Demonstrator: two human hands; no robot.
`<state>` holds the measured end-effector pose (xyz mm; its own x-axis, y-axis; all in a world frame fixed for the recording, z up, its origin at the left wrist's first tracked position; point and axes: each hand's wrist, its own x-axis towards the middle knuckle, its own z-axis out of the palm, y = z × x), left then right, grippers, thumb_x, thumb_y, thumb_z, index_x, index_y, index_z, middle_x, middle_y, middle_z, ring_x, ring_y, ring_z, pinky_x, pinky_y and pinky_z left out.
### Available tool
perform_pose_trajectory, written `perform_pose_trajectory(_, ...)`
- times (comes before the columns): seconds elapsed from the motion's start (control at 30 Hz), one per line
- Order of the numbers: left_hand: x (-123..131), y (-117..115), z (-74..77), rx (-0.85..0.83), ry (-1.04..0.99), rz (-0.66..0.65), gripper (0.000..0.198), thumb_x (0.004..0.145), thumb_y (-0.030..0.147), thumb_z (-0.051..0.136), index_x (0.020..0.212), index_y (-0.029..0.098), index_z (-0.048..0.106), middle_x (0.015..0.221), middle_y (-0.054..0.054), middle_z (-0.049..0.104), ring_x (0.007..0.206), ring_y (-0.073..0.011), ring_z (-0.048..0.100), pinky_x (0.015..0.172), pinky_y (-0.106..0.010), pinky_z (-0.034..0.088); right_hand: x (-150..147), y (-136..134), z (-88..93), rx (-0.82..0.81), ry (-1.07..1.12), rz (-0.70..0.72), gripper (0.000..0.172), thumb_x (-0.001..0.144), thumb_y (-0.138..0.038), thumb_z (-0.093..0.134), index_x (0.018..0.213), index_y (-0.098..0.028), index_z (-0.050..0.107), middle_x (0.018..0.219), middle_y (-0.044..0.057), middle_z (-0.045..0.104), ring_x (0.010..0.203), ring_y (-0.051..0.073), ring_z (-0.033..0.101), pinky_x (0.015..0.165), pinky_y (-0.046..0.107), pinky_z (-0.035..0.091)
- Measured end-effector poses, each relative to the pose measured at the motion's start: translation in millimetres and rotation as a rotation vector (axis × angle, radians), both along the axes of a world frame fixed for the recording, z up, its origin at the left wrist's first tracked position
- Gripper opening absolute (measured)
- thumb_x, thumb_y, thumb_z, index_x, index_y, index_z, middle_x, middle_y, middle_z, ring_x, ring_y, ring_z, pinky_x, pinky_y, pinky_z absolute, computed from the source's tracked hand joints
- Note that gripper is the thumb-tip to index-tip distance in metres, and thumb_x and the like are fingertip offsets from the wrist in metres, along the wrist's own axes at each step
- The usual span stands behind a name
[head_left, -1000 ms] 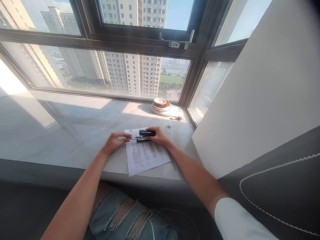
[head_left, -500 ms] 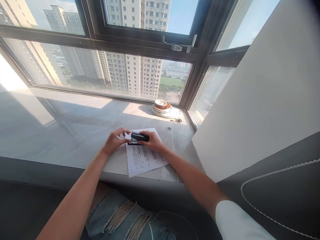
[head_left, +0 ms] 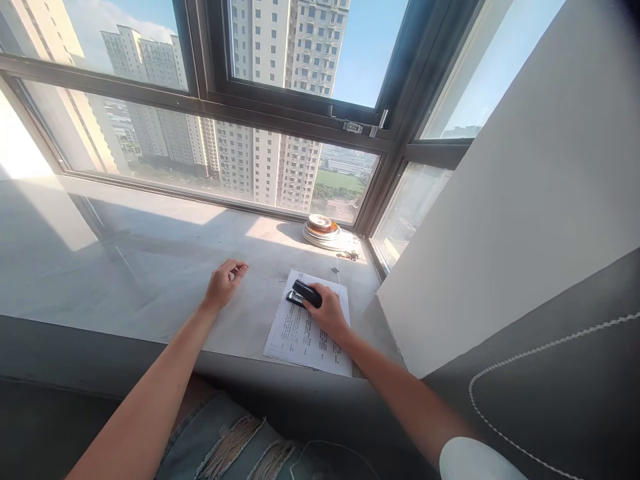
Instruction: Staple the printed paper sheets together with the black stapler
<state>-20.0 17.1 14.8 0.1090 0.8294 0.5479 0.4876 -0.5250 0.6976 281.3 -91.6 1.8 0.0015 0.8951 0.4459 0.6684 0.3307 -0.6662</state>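
A stack of printed papers (head_left: 299,333) lies on the pale stone window sill (head_left: 150,267), turned slightly clockwise. On its upper left part sits a black stapler (head_left: 305,293). My right hand (head_left: 330,313) is wrapped round the stapler's rear end and presses it onto the paper. My left hand (head_left: 224,283) hovers over the bare sill to the left of the papers, apart from them, fingers loosely curled and holding nothing.
A stack of round plates (head_left: 323,231) stands at the sill's back right corner by the window frame, with small dark bits (head_left: 347,255) beside it. A white wall panel (head_left: 500,220) rises at the right. My knees in torn jeans (head_left: 235,447) are below the sill edge.
The papers and stapler have shifted right and turned. My left hand has let go of them and drawn away to the left. My right hand stays on the stapler.
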Motion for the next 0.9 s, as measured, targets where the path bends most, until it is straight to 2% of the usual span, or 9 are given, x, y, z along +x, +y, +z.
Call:
perform_pose_trajectory(0.1, -1, 2, -1.5, 0.011, -0.001, 0.007, 0.033, 0.095, 0.047, 0.055, 0.093, 0.020, 0.074, 0.093, -0.006, 0.070, 0.078, -0.0173, 0.061, 0.064, -0.028, 0.043, 23, 1, 6.2, -0.007, 0.120, -0.018, 0.032, 0.095, -0.053, 0.066, 0.110, -0.025, 0.073, 0.106, 0.007, 0.075, 0.098, 0.029, 0.067, 0.087, 0.042, 0.053)
perform_pose_trajectory(0.2, -4, 4, -3.8, 0.026, -0.008, 0.035, 0.036, 0.098, 0.047, 0.052, 0.093, 0.020, 0.074, 0.095, -0.006, 0.071, 0.078, -0.0171, 0.060, 0.065, -0.028, 0.043, 46, 17, 10.4, 0.050, 0.193, -0.201, 0.051, 0.107, -0.057, 0.034, 0.106, -0.022, 0.071, 0.107, 0.009, 0.074, 0.100, 0.027, 0.067, 0.089, 0.042, 0.053)
perform_pose_trajectory(0.27, -5, 5, -5.0, 0.039, -0.016, 0.061, 0.036, 0.098, 0.046, 0.050, 0.092, 0.019, 0.074, 0.096, -0.006, 0.071, 0.078, -0.0167, 0.060, 0.066, -0.029, 0.044, 56, 32, 8.4, 0.079, 0.031, -0.308, 0.048, 0.108, -0.049, 0.032, 0.112, -0.019, 0.070, 0.119, 0.013, 0.072, 0.114, 0.029, 0.063, 0.101, 0.045, 0.050)
perform_pose_trajectory(0.33, -5, 6, -5.4, 0.047, -0.018, 0.079, 0.035, 0.098, 0.044, 0.051, 0.091, 0.019, 0.073, 0.093, -0.006, 0.071, 0.075, -0.0162, 0.060, 0.065, -0.028, 0.043, 61, 46, 2.0, 0.002, -0.215, -0.316, 0.041, 0.105, -0.044, 0.045, 0.123, -0.016, 0.069, 0.142, 0.017, 0.062, 0.136, 0.031, 0.053, 0.114, 0.046, 0.042)
perform_pose_trajectory(0.47, -4, 6, -5.0, 0.046, -0.018, 0.086, 0.033, 0.097, 0.042, 0.050, 0.090, 0.019, 0.073, 0.089, -0.005, 0.068, 0.074, -0.0161, 0.060, 0.064, -0.029, 0.043, 52, 71, -12.9, -0.305, -0.521, -0.335, 0.063, 0.104, -0.050, 0.052, 0.149, -0.006, 0.054, 0.166, 0.025, 0.035, 0.157, 0.037, 0.028, 0.126, 0.046, 0.028)
perform_pose_trajectory(0.57, -3, 4, -4.1, 0.055, -0.017, 0.123, 0.030, 0.097, 0.039, 0.051, 0.088, 0.019, 0.072, 0.088, -0.005, 0.067, 0.075, -0.0167, 0.060, 0.068, -0.029, 0.045, 34, 95, -15.8, -0.374, -0.606, -0.358, 0.071, 0.108, -0.052, 0.045, 0.159, -0.003, 0.040, 0.168, 0.027, 0.031, 0.159, 0.037, 0.025, 0.127, 0.046, 0.025)
perform_pose_trajectory(0.7, -4, 0, 0.6, 0.080, -0.064, 0.245, 0.025, 0.098, 0.031, 0.050, 0.085, 0.019, 0.068, 0.089, -0.006, 0.066, 0.074, -0.0171, 0.057, 0.072, -0.030, 0.046, -15, 137, -10.2, -0.350, -0.630, -0.343, 0.068, 0.109, -0.049, 0.041, 0.160, -0.003, 0.039, 0.167, 0.029, 0.030, 0.159, 0.037, 0.026, 0.126, 0.051, 0.025)
perform_pose_trajectory(0.8, -8, -4, 7.1, 0.165, -0.112, 0.411, 0.022, 0.098, 0.027, 0.050, 0.083, 0.020, 0.065, 0.086, -0.006, 0.064, 0.074, -0.0185, 0.055, 0.075, -0.032, 0.047, -71, 169, -6.7, -0.308, -0.609, -0.217, 0.064, 0.109, -0.047, 0.039, 0.158, -0.007, 0.042, 0.168, 0.027, 0.029, 0.159, 0.035, 0.025, 0.126, 0.056, 0.024)
perform_pose_trajectory(0.9, -17, -6, 12.5, 0.248, -0.214, 0.666, 0.017, 0.095, 0.021, 0.050, 0.082, 0.021, 0.060, 0.085, -0.005, 0.062, 0.076, -0.0200, 0.053, 0.079, -0.034, 0.046, -131, 191, -6.5, -0.260, -0.555, -0.077, 0.063, 0.109, -0.048, 0.035, 0.159, -0.009, 0.040, 0.170, 0.023, 0.027, 0.161, 0.034, 0.021, 0.127, 0.061, 0.019)
